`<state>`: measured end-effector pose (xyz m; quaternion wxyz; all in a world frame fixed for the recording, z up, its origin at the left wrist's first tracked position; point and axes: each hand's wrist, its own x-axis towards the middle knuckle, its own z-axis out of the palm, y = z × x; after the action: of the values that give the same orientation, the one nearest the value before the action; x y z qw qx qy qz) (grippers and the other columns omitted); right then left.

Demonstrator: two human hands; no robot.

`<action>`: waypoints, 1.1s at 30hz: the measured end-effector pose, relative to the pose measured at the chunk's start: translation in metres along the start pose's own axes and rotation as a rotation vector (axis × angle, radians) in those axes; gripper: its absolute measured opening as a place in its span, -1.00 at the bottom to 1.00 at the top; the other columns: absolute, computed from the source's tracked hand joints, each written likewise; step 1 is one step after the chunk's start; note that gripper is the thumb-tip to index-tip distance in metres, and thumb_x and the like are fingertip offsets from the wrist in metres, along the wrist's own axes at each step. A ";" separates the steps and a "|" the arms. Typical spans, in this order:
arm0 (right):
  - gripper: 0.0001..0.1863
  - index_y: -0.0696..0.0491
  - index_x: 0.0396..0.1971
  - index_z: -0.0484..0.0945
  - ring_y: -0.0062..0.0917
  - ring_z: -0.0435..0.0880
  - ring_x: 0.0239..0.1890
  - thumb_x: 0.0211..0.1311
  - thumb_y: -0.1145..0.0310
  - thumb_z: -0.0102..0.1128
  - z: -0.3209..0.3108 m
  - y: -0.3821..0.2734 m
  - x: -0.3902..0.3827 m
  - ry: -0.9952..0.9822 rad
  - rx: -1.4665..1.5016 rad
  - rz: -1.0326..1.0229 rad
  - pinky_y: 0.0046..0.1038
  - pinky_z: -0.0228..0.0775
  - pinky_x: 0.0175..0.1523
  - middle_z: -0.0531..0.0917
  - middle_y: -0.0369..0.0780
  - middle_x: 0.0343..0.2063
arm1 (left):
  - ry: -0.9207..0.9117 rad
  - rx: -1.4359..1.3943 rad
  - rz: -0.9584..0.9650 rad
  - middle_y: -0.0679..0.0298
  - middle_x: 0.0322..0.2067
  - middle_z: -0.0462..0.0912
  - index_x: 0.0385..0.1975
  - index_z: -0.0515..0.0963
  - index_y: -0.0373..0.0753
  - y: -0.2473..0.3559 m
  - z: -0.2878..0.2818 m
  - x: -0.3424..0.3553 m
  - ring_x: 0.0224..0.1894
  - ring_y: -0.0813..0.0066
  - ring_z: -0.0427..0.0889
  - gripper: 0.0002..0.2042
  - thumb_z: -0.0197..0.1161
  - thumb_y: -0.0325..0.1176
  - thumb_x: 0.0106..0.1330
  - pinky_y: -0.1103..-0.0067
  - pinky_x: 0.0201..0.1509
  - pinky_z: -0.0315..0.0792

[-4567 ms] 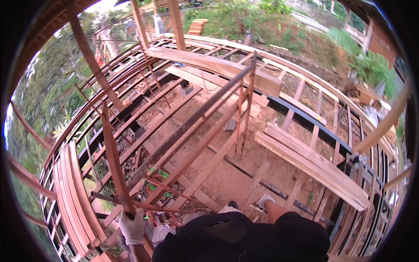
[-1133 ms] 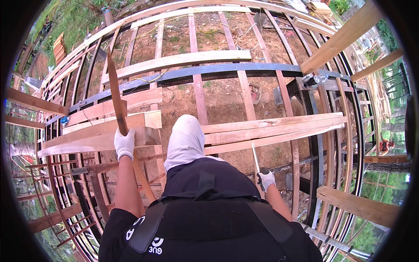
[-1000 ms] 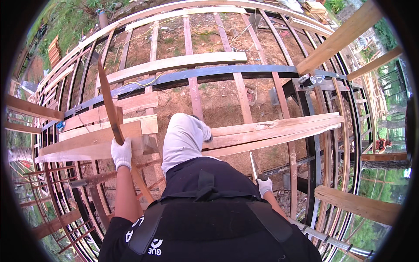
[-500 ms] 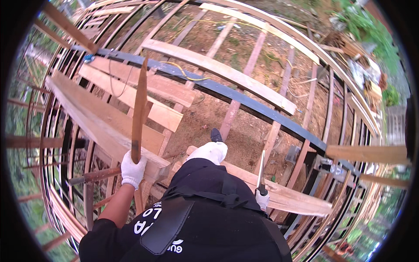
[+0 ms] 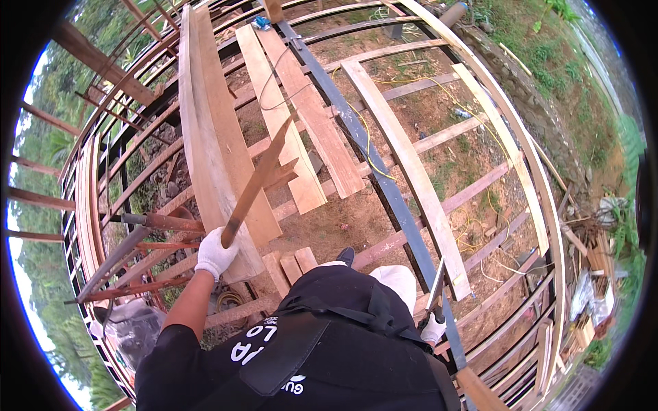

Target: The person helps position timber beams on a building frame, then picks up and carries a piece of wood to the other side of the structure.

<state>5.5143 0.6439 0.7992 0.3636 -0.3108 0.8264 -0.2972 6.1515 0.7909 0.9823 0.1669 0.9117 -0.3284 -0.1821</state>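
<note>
My left hand (image 5: 218, 255), in a white glove, is closed round the lower end of a splintered wood strip (image 5: 259, 186). The strip slants up and to the right, with a pointed tip and a jagged side prong. Down at my right side, my gloved right hand (image 5: 433, 330) grips the dark handle of a long-bladed hand tool (image 5: 436, 286). Its narrow silver blade points upward; I cannot tell whether it is a saw or a knife. Just beyond my left hand lies a thick wooden plank (image 5: 209, 154).
Open joists with ground showing between them surround me. A dark metal beam (image 5: 356, 133) crosses the frame, with a pale board (image 5: 406, 161) beyond it and a yellow cord (image 5: 370, 152) over it. Metal poles (image 5: 113, 264) stand by my left arm. Short wood blocks (image 5: 291, 266) lie near my feet.
My view has turned to the left, so the planks and beam now run more up and down. The wood strip has tipped from upright to slanting right. Both hands keep their holds.
</note>
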 end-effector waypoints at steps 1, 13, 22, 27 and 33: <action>-0.88 0.07 -0.31 0.57 -0.60 0.52 -0.69 0.18 0.47 0.34 -0.001 -0.014 0.019 -0.013 -0.015 -0.018 -0.46 0.36 -0.61 0.56 -0.30 -0.63 | -0.022 0.002 -0.060 -0.03 -0.25 0.71 -0.11 0.61 -0.28 0.002 0.002 0.002 -0.10 -0.05 0.69 -0.65 0.34 -0.22 0.16 0.28 0.01 0.54; -0.88 0.15 -0.37 0.62 -0.47 0.57 -0.74 0.20 0.42 0.32 0.060 -0.159 0.243 -0.434 -0.317 -0.050 -0.35 0.43 -0.66 0.58 -0.24 -0.69 | 0.225 -0.145 -0.303 -0.08 -0.21 0.72 -0.05 0.58 -0.32 0.193 0.063 0.039 -0.07 -0.02 0.71 -0.57 0.35 -0.18 0.16 0.30 0.03 0.54; -0.90 0.09 -0.39 0.54 -0.40 0.54 -0.65 0.19 0.43 0.29 0.121 -0.309 0.389 -0.850 -0.065 0.377 -0.29 0.42 -0.56 0.53 -0.20 -0.63 | 0.004 -0.538 -0.565 0.22 -0.44 0.68 -0.10 0.58 -0.29 0.321 0.161 0.081 -0.48 0.45 0.65 -0.63 0.39 -0.20 0.18 0.48 -0.30 0.56; -0.92 -0.03 -0.31 0.49 -0.48 0.40 -0.59 0.25 0.48 0.19 0.224 -0.418 0.410 -0.914 -0.007 0.588 -0.41 0.21 -0.54 0.42 -0.29 -0.61 | -0.117 -0.635 -0.746 0.23 -0.46 0.66 -0.19 0.57 -0.28 0.305 0.227 0.076 -0.46 0.46 0.64 -0.67 0.39 -0.19 0.17 0.47 -0.31 0.53; -0.92 -0.03 -0.38 0.54 -0.42 0.44 -0.65 0.19 0.47 0.25 0.344 -0.501 0.416 -0.823 -0.123 0.384 -0.37 0.27 -0.57 0.50 -0.26 -0.60 | -0.166 -0.561 -0.787 0.16 -0.41 0.68 -0.22 0.60 -0.32 0.326 0.231 0.127 -0.36 0.38 0.66 -0.64 0.40 -0.17 0.11 0.42 -0.25 0.53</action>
<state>5.7076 -0.0670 0.7932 0.6908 -0.2651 0.6722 -0.0265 5.9646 0.4270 0.8894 0.2977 0.8689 0.0906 -0.3849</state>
